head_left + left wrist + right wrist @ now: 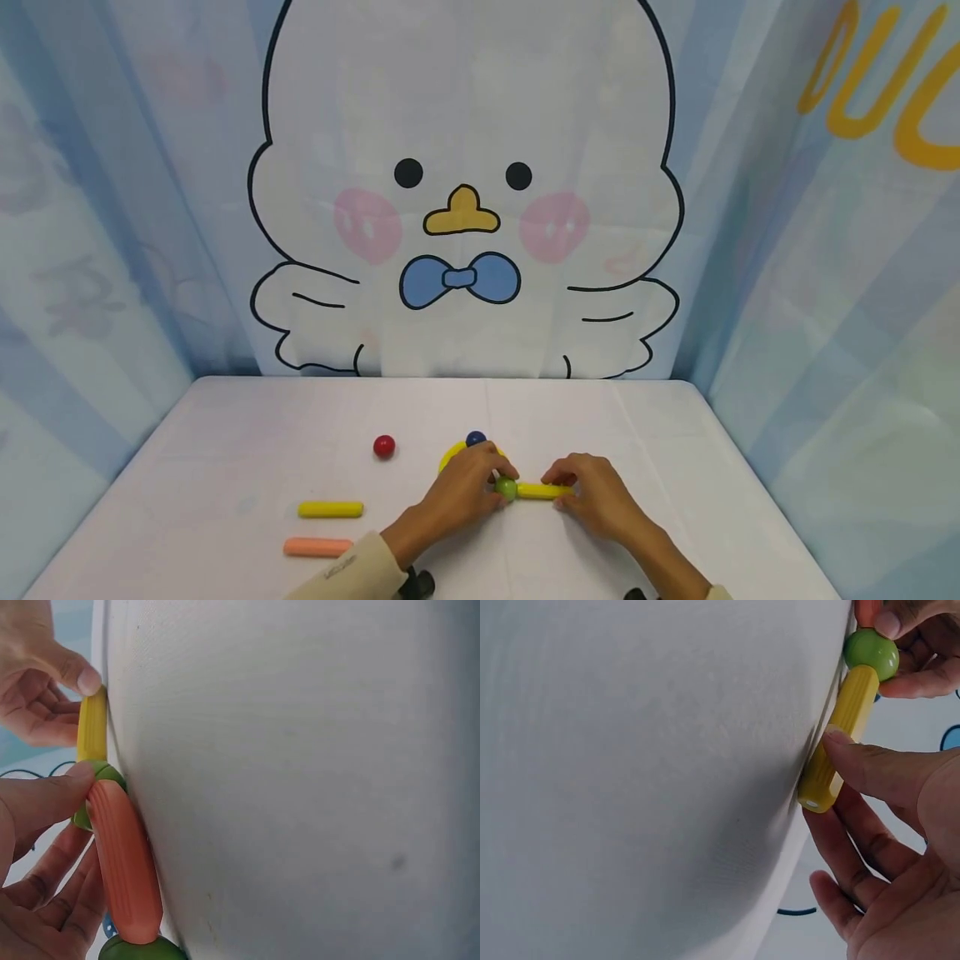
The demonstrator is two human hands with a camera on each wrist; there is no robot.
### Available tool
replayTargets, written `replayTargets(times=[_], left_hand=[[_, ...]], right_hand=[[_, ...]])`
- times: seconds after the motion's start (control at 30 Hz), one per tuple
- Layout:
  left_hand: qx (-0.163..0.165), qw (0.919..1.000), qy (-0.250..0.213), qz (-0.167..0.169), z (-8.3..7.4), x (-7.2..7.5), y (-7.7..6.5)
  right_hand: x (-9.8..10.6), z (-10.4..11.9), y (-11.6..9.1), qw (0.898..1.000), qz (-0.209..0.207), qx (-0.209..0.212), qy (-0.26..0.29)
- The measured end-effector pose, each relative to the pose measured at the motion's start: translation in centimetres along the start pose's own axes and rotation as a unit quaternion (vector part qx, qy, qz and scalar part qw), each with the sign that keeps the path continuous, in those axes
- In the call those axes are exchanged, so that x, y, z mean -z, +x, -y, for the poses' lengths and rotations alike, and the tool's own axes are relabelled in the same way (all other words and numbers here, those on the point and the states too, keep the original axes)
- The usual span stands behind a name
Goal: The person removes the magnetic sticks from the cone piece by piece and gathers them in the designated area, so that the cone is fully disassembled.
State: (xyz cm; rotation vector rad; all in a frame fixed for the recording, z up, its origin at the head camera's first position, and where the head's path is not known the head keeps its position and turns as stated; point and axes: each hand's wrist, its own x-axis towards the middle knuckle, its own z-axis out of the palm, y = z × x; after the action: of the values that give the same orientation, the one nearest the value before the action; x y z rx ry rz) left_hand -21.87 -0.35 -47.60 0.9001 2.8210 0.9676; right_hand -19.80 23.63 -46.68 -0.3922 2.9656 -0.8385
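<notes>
My left hand pinches a green ball between thumb and fingers, close over the table. From the ball a yellow ribbed rod runs to the right, its near end up against the ball. My right hand grips that rod near its free end, thumb on one side and fingers on the other. In the left wrist view an orange rod joins the same ball on its other side and leads to a second green ball; in the head view my left hand hides both.
Behind my left hand lie a yellow curved piece and a dark blue ball. A red ball sits farther left. Another yellow rod and another orange rod lie at the left on the white table.
</notes>
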Motion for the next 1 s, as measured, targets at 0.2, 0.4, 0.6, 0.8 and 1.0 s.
replayTargets(times=[0.2, 0.4, 0.6, 0.8, 1.0], left_hand=[[0.004, 1.0, -0.005, 0.006, 0.0, 0.1, 0.1], [0.001, 0.9999, -0.011, 0.005, 0.2, 0.1, 0.2], [-0.005, 0.9999, -0.011, 0.001, 0.3, 0.0, 0.1], [0.001, 0.9999, -0.016, 0.006, 0.5, 0.0, 0.2], [0.007, 0.9999, -0.015, 0.004, 0.3, 0.0, 0.3]], right_hand=[[-0.3, -0.1, 0.0, 1.0, 0.003, -0.003, -0.016], [0.2, -0.3, -0.2, 0.999, 0.019, 0.034, -0.004], [0.8, -0.7, 0.1, 0.997, 0.04, 0.068, 0.003], [1.4, -1.1, 0.4, 0.995, 0.05, 0.089, -0.006], [2.6, -2.0, -0.1, 0.996, 0.042, 0.079, -0.01]])
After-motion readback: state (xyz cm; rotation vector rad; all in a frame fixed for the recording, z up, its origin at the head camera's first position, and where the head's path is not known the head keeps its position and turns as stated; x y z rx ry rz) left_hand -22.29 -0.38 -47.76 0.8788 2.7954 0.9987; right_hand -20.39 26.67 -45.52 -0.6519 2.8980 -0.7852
